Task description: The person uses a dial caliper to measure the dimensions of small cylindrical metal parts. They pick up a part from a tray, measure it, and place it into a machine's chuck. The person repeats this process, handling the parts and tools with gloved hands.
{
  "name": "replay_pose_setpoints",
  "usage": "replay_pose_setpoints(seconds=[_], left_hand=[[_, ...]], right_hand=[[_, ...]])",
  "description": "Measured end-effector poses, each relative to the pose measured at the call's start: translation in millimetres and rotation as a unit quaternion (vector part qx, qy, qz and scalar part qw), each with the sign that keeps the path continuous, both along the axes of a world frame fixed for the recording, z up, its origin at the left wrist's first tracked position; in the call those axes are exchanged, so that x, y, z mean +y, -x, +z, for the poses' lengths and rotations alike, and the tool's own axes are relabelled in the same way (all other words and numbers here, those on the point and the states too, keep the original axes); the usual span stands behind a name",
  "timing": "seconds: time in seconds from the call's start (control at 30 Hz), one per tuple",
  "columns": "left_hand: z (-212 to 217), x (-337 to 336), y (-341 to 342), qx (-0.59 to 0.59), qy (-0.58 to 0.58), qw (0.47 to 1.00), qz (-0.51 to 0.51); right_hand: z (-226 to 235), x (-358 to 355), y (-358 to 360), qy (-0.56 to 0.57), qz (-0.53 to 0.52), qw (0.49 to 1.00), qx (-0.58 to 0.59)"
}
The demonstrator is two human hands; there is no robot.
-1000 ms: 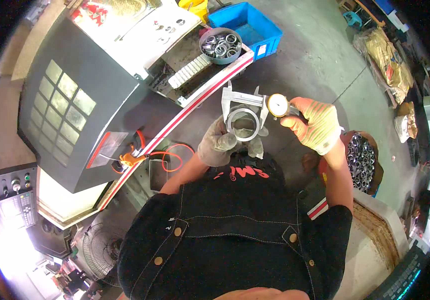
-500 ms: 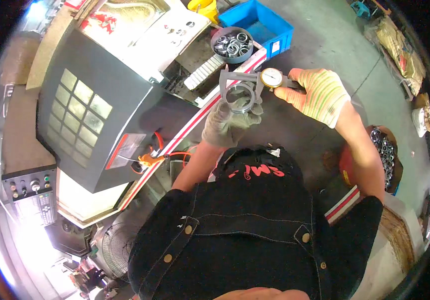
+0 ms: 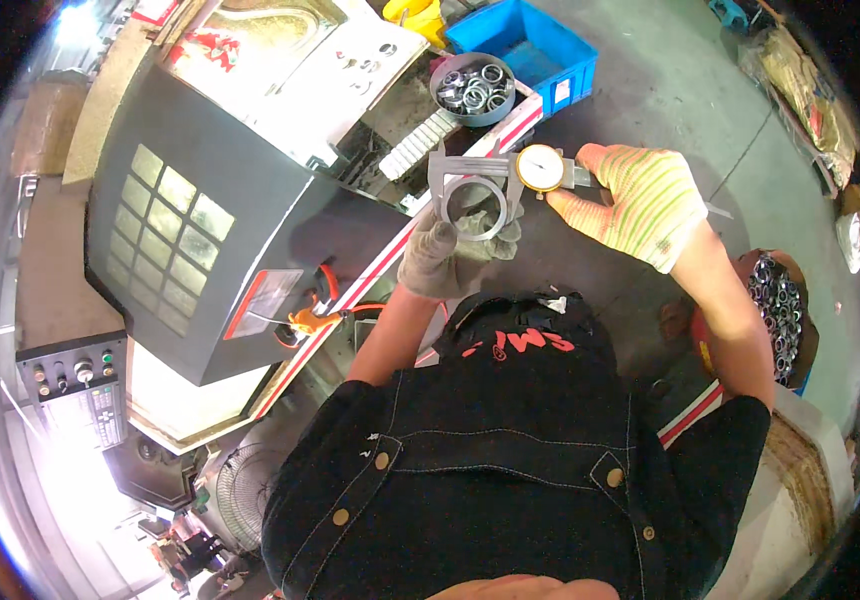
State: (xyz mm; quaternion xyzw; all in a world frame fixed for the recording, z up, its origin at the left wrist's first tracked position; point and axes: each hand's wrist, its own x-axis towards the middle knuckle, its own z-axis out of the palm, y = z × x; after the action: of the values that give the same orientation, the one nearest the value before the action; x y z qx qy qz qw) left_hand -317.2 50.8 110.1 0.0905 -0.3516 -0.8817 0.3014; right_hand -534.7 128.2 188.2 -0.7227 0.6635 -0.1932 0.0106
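Left hand (image 3: 442,262) grips 1 metal ring (image 3: 472,207) from below, right hand (image 3: 633,203) closed on the dial caliper (image 3: 510,172) spanning it, held over bare floor beside the machine's edge (image 3: 390,255).

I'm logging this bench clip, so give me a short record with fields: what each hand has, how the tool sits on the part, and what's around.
left hand: grey glove, holds a metal ring up by its lower edge
right hand: yellow striped glove, grips a dial caliper
caliper on ring: jaws straddle the ring from above, dial to its right
behind: round tray of rings, blue bin
person's left: dark machine housing with window
person's right: container of more rings
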Motion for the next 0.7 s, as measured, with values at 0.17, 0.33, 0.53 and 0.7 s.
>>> replay_pose_setpoints(seconds=[0.17, 0.33, 0.53, 0.7], left_hand=[[-1.7, 0.0, 3.0, -0.001, -0.013, 1.0, -0.011], [-0.7, 2.1, 4.1, -0.035, -0.007, 0.999, -0.005], [7.3, 8.9, 6.7, -0.07, 0.033, 0.997, 0.008], [7.3, 9.7, 7.3, -0.068, 0.044, 0.996, -0.032]], right_hand=[[0.7, 0.4, 2.7, -0.027, -0.003, 0.999, -0.02], [-3.8, 4.0, 5.4, 0.008, 0.003, 0.999, -0.043], [-9.2, 8.1, 11.3, 0.024, 0.008, 0.998, -0.05], [-10.3, 12.8, 12.2, 0.016, 0.013, 0.993, -0.119]])
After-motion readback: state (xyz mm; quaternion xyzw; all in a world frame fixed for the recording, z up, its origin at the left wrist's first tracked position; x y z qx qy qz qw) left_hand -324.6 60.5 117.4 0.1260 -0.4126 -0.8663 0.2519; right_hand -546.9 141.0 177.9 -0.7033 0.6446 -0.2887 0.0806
